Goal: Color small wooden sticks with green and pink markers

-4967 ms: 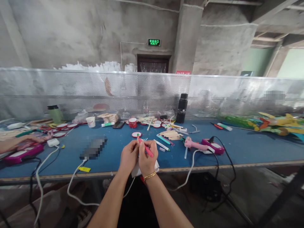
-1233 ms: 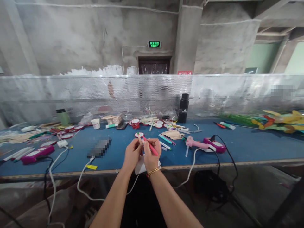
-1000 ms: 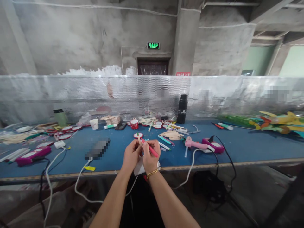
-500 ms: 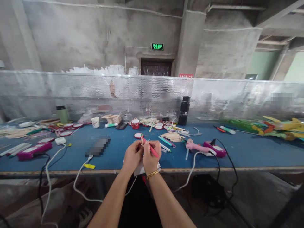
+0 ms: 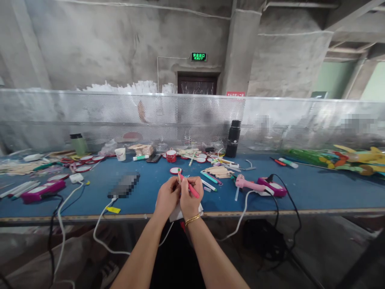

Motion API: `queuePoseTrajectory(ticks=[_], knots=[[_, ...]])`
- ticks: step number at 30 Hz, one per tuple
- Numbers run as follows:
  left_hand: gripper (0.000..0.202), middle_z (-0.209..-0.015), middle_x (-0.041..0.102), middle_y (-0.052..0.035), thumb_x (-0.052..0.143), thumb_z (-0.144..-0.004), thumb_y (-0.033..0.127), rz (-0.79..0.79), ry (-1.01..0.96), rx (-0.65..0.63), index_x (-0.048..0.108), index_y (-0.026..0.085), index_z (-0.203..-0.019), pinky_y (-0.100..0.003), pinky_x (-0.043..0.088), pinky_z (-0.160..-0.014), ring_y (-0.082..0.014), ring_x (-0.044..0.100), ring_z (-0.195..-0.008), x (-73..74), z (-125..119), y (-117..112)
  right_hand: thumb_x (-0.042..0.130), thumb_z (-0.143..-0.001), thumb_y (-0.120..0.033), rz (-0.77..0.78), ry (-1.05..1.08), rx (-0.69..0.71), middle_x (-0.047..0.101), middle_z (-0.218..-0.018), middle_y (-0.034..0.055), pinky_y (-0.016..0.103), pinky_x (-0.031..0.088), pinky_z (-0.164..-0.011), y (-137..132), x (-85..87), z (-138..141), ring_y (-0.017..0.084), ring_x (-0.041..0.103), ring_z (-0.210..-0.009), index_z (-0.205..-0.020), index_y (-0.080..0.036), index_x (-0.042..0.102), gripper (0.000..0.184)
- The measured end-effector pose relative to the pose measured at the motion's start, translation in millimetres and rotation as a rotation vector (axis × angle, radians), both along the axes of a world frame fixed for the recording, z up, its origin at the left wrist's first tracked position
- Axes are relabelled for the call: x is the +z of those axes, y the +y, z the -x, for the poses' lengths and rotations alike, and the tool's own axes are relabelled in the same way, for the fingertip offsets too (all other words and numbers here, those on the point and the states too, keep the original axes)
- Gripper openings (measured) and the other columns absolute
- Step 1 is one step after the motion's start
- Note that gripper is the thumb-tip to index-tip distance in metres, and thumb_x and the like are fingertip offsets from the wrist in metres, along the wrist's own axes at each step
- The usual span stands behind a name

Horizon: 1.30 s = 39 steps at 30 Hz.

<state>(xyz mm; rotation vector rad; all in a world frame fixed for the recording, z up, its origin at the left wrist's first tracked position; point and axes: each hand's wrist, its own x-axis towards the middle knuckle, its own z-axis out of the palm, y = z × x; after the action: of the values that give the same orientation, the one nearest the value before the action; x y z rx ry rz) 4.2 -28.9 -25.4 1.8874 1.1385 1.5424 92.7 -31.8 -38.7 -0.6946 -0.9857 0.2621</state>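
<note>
My right hand (image 5: 190,196), with a gold bracelet at its wrist, is closed round a pink pen (image 5: 193,191). The pen slants up and left toward my other hand. My left hand (image 5: 167,196) is closed as well, its fingertips pinching a small pale stick (image 5: 179,178) against the pen's upper end. A bit of green shows at the top; which piece it belongs to I cannot tell. Both hands meet over the table's front edge. White paper (image 5: 176,214) shows beneath them. Just beyond lies a round white disc with a red rim (image 5: 175,171).
Flat wooden sticks (image 5: 219,172) and markers (image 5: 210,184) lie right of my hands. Farther right is a pink glue gun (image 5: 251,184) with its cable, by a purple power strip (image 5: 278,190). A phone (image 5: 124,185) lies left. A black bottle (image 5: 233,138) stands behind.
The pen and my fingertips have shifted very slightly left. Both hands keep the same grip, and the things on the table lie as before.
</note>
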Motion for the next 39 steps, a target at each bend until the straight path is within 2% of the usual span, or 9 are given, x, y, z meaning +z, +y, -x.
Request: queuePoseTrajectory(ticks=[13, 17, 22, 28, 34, 39], knots=[[0.016, -0.078, 0.067, 0.0003, 0.059, -0.086, 0.027, 0.01, 0.036, -0.005, 0.072, 0.021, -0.093, -0.025, 0.042, -0.067, -0.0152, 0.055, -0.069, -0.3, 1.3, 0.6, 0.059, -0.095, -0.036, 0.002, -0.045, -0.044, 0.062, -0.077, -0.0001, 0.031, 0.05, -0.071, -1.8, 2.1, -1.5, 0.016, 0.059, -0.071, -0.081, -0.022, 0.056, 0.02], [0.017, -0.075, 0.066, 0.0003, 0.06, -0.087, 0.03, 0.029, 0.034, 0.005, 0.072, 0.02, -0.094, -0.025, 0.041, -0.064, -0.015, 0.055, -0.066, -0.3, 2.1, 1.6, 0.059, -0.095, -0.037, 0.027, 0.0, -0.044, 0.061, -0.077, -0.0001, 0.031, 0.05, -0.069, 1.2, 0.8, -0.8, 0.016, 0.059, -0.07, -0.081, -0.021, 0.055, 0.021], [0.018, -0.075, 0.066, -0.0004, 0.059, -0.089, 0.032, 0.043, 0.008, -0.02, 0.071, 0.02, -0.093, -0.024, 0.041, -0.06, -0.0149, 0.056, -0.064, -0.8, 1.6, 2.9, 0.06, -0.094, -0.037, 0.064, 0.054, -0.061, 0.059, -0.076, -0.0008, 0.029, 0.049, -0.067, 3.4, -0.6, -0.3, 0.015, 0.056, -0.068, -0.081, -0.021, 0.055, 0.021], [0.017, -0.072, 0.064, 0.0014, 0.059, -0.086, 0.026, 0.02, 0.034, 0.014, 0.073, 0.02, -0.095, -0.024, 0.039, -0.061, -0.0143, 0.054, -0.064, 0.0, 1.3, 1.2, 0.06, -0.095, -0.039, 0.008, 0.028, -0.031, 0.059, -0.077, -0.0001, 0.031, 0.051, -0.069, 1.2, 0.7, 0.9, 0.015, 0.058, -0.07, -0.082, -0.021, 0.055, 0.023], [0.019, -0.072, 0.063, 0.0017, 0.058, -0.087, 0.027, 0.008, 0.049, 0.01, 0.073, 0.021, -0.096, -0.024, 0.039, -0.063, -0.0144, 0.052, -0.065, 1.2, 1.2, 0.1, 0.059, -0.096, -0.039, -0.003, 0.005, -0.009, 0.059, -0.077, 0.0, 0.032, 0.051, -0.069, 1.7, 0.8, 0.9, 0.016, 0.059, -0.069, -0.082, -0.022, 0.055, 0.023], [0.016, -0.075, 0.064, 0.001, 0.058, -0.088, 0.03, 0.036, 0.049, 0.015, 0.07, 0.021, -0.092, -0.024, 0.04, -0.063, -0.0148, 0.054, -0.066, 2.6, 0.9, -1.0, 0.059, -0.095, -0.038, 0.053, 0.03, -0.048, 0.059, -0.076, -0.0001, 0.032, 0.05, -0.068, 2.2, 1.3, 0.3, 0.016, 0.058, -0.069, -0.08, -0.022, 0.054, 0.022]])
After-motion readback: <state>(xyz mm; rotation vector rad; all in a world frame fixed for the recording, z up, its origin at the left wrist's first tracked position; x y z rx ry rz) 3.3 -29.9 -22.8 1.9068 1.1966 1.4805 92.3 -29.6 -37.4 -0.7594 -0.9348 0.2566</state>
